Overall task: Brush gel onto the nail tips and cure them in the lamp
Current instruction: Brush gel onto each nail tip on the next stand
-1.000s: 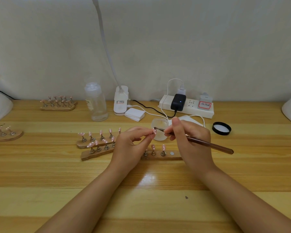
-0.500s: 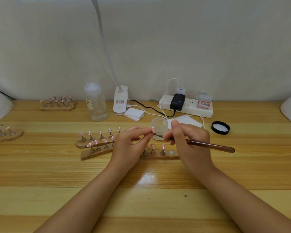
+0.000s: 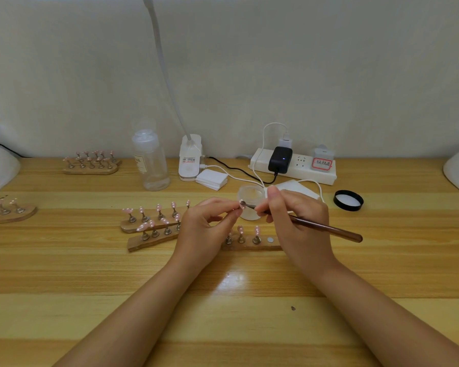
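Left hand [image 3: 202, 229] pinches a small pink nail tip on its metal stand [image 3: 242, 204]; right hand [image 3: 297, 221] grips the slender brown wooden-handled brush [image 3: 326, 229]. Bristles apparently touching. Recommend light, even strokes.

My left hand [image 3: 204, 229] now pinches the nail tip [image 3: 242, 204] with its stand turned toward me, where a second ago the pink face showed. My right hand [image 3: 297, 221] has the brush [image 3: 321, 227] tip touching it, the handle angled slightly lower.
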`<state>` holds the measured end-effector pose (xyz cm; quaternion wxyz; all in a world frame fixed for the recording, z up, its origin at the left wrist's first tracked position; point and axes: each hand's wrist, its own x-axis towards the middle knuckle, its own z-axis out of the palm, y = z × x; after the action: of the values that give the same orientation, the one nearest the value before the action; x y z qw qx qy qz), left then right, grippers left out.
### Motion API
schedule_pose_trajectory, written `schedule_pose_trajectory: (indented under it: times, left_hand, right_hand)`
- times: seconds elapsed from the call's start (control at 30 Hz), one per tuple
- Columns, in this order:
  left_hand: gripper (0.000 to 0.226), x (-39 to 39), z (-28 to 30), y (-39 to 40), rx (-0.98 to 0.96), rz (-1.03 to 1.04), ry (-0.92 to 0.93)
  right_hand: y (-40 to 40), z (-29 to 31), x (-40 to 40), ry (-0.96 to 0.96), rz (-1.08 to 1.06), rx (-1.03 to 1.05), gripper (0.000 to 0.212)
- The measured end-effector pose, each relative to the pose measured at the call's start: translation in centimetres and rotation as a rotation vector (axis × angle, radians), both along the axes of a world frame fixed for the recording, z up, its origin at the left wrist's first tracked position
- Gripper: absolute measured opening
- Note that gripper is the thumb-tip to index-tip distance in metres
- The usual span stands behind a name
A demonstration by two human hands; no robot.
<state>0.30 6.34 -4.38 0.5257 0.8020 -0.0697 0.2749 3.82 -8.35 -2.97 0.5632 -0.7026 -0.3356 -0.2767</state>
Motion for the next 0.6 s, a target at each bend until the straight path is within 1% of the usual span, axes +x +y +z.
schedule_pose_trajectory:
  times: [0.23,0.3,0.47,0.6]
  left_hand:
    - [0.026,-0.13,0.30,-0.18,-0.019,0.023,0.022]
    - [0.028,-0.22,0.36,-0.22,-0.024,0.029,0.029]
    - [0.027,-0.30,0.45,-0.32,-0.025,0.020,0.027]
    - [0.029,-0.30,0.49,-0.29,-0.031,0.023,0.032]
  right_hand:
    - [-0.25,0.02,-0.18,0.004,0.013,0.050,0.038]
    - [-0.24,0.16,-0.14,-0.009,-0.001,0.054,0.035]
    - [0.06,0.44,-0.07,-0.036,0.002,-0.032,0.024]
    - [0.08,0.29,0.10,-0.030,0.026,-0.055,0.027]
